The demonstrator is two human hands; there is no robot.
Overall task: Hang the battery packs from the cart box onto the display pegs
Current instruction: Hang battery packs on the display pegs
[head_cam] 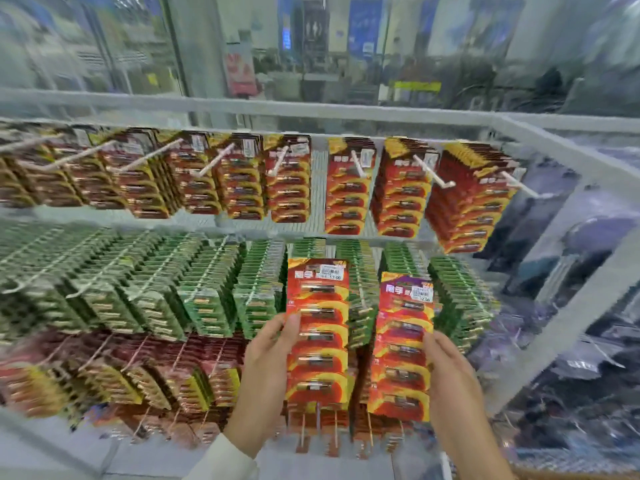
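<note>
While held upright before green rows:
Left hand: pinching left battery pack at its left edge.
Right hand: gripping right battery pack at its right edge.
Far: red packs on pegs.

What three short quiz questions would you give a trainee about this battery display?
1. True or false: the left hand holds a green pack.
2. What colour are the middle-row packs? A red, B green, C blue.
3. Fill the gap: the right hand holds its red pack to the ___ of the other held pack.
Key: 1 false; 2 B; 3 right.
</note>
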